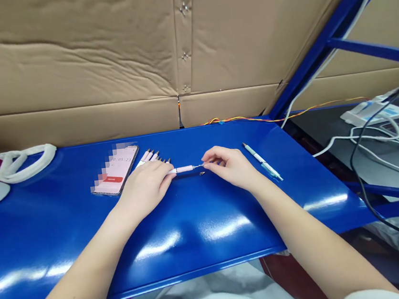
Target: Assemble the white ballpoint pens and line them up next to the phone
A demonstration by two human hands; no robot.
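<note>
Entry: your left hand (144, 189), fingers together, lies on the blue table (68, 236), curled over the rear of a pink pen (183, 169), pinning it steady. Your right hand (228, 165), thumb and forefinger pinched, grips the pen's tip end. Nearby: a small metal part (202, 173) just below the pen, a row of pink pens (150, 157), a phone (115, 171), a white pen (262, 161).

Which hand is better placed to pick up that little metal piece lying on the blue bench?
Probably the right hand: its fingertips sit just above the small metal piece on the blue bench. The left hand is farther away and is wrapped around the pink pen.
</note>
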